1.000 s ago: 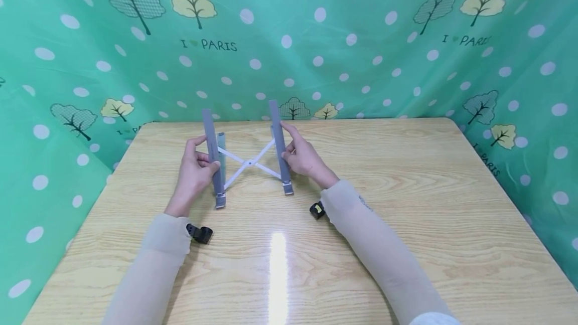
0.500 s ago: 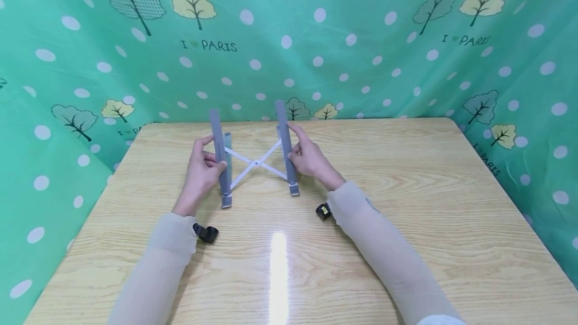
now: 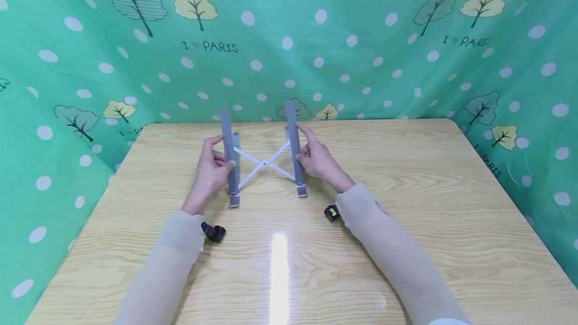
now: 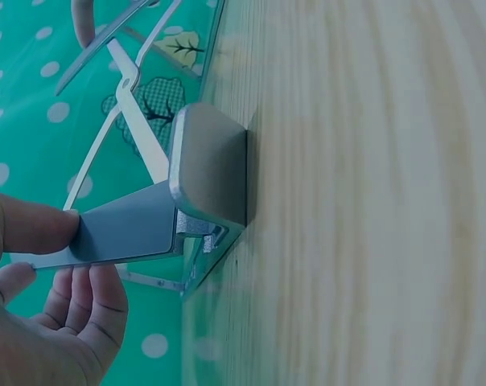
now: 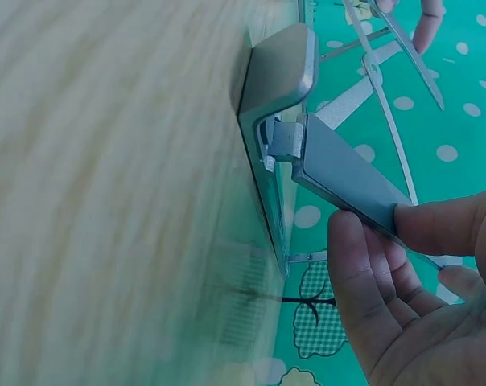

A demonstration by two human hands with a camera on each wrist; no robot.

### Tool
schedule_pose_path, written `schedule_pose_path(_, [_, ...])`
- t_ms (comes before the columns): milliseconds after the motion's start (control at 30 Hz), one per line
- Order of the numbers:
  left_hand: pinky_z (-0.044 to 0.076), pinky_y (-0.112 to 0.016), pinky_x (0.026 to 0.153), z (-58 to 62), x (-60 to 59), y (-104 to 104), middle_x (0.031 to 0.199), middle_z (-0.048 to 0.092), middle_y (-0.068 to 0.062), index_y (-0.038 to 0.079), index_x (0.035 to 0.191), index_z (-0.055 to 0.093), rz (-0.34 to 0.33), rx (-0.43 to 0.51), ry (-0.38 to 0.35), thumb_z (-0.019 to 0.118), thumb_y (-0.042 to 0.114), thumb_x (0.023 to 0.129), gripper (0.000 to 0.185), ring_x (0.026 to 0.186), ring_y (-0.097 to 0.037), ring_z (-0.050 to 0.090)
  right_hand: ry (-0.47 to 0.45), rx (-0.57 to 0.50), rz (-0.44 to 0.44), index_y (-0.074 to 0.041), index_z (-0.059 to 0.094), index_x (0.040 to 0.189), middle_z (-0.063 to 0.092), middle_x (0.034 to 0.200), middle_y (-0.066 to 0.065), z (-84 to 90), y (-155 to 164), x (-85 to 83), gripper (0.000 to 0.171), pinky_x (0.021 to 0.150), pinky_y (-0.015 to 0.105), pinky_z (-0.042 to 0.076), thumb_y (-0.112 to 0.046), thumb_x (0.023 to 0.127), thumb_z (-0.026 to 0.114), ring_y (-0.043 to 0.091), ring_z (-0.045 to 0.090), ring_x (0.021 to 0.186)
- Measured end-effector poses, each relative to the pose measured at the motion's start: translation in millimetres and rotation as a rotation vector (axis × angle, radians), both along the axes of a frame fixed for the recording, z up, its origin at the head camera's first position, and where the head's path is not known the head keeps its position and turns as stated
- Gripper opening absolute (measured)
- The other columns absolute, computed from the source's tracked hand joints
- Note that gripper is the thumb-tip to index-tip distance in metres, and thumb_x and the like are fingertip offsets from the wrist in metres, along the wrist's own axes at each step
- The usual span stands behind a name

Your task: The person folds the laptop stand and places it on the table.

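A grey stand, two bars joined by a white cross-brace, apparently metal, is pinched by both hands' fingers on the table.

- The folding stand I was handling looked like matt grey metal, its rails brushed smooth; the rounded end foot showed a soft satin sheen.
- Its thin crossing struts read as pale, lightly shiny metal.
- The table was light wood-grain, smooth and glossy, with a bright streak of glare.
- The backdrop was printed green cloth, matt and slightly creased.
- My sleeves were thin beige fabric.
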State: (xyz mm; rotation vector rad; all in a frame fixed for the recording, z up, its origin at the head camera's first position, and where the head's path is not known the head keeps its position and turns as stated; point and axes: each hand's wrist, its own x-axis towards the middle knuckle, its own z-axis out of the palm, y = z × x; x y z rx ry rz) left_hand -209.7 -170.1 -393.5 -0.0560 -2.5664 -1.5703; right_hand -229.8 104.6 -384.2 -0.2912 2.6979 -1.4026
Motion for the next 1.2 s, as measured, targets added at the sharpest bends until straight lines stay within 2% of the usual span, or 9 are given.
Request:
schedule_pose_path(567, [0.047, -0.027, 0.068, -0.6, -1.6, 17, 0.093, 0.051, -0.015, 0.019, 0.143, 0.035, -0.019, 0.042, -0.007, 0.061, -0.005, 0.084, 0.069, 0.079, -0.022, 0.049, -0.02, 0.039, -0.025, -0.041, 0.01, 0.151, 0.059, 0.086, 0.01, 0.5, 18, 4.4, 0.088, 0.059, 0.032, 0.055, 0.0, 0.09, 0.058, 0.024, 0.06, 0.07])
schedule_pose_path(1200, [0.047, -0.026, 0.069, -0.4, -2.3, 36, 0.09, 0.051, -0.013, 0.017, 0.142, 0.036, -0.045, 0.068, 0.009, 0.063, -0.008, 0.081, 0.071, 0.077, -0.02, 0.049, 0.003, 0.072, -0.026, -0.035, 0.011, 0.152, 0.059, 0.086, 0.011, 3.3, 38, 10.3, 0.084, 0.061, 0.033, 0.054, -0.001, 0.091, 0.058, 0.024, 0.059, 0.071])
